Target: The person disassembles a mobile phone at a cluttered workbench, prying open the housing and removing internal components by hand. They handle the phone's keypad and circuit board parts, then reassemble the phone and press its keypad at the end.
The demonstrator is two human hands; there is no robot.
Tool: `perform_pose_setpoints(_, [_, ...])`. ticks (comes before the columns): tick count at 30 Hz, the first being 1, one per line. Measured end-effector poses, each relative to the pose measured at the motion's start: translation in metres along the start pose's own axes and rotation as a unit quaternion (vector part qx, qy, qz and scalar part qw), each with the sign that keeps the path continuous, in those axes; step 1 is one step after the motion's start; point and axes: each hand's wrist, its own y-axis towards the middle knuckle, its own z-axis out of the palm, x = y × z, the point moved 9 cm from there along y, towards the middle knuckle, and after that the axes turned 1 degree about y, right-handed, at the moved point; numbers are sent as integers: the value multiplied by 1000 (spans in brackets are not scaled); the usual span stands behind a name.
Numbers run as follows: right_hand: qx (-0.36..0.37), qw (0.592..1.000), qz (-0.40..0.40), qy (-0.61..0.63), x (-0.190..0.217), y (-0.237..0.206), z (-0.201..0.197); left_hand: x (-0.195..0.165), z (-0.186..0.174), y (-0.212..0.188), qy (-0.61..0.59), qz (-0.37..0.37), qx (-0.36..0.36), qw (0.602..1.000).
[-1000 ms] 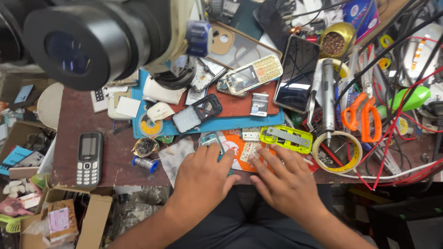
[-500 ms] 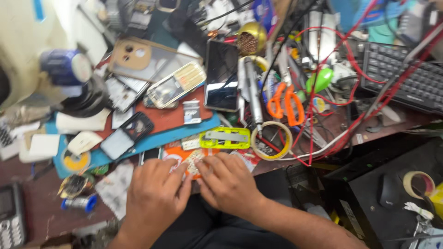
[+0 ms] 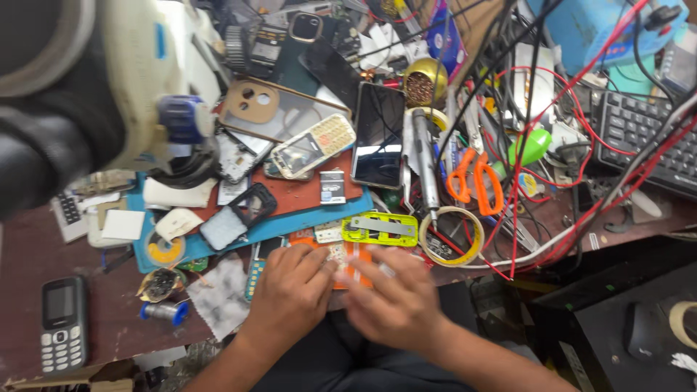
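My left hand [image 3: 290, 292] and my right hand [image 3: 393, 301] meet at the near edge of the workbench. Both press their fingertips on a small orange phone shell [image 3: 341, 255] with a pale board in it. The right hand's fingers are blurred and partly cover the shell. Just beyond the fingertips lies a yellow-green phone frame [image 3: 380, 228] with a metal strip on it. A small grey battery [image 3: 332, 187] rests on the red mat behind that.
A tape ring [image 3: 451, 236], orange scissors [image 3: 470, 178], a black smartphone [image 3: 379, 134] and a white keypad phone [image 3: 312, 145] crowd the bench. A microscope head [image 3: 109, 87] looms upper left. Red and black wires [image 3: 581, 218] run right toward a keyboard [image 3: 646, 138]. A black keypad phone [image 3: 62, 323] lies far left.
My head view has swung and come closer to the bench. Both hands have stayed together on the orange shell, with the right hand's fingers shifting over it.
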Motion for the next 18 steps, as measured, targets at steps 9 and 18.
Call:
perform_pose_setpoints(9, [-205, 950, 219, 86, -92, 30, -104, 21, 1, -9, -53, -56, -18, 997])
perform_pose_setpoints(18, [-247, 796, 64, 549, -48, -7, -103, 30, -3, -13, -111, -93, -32, 989])
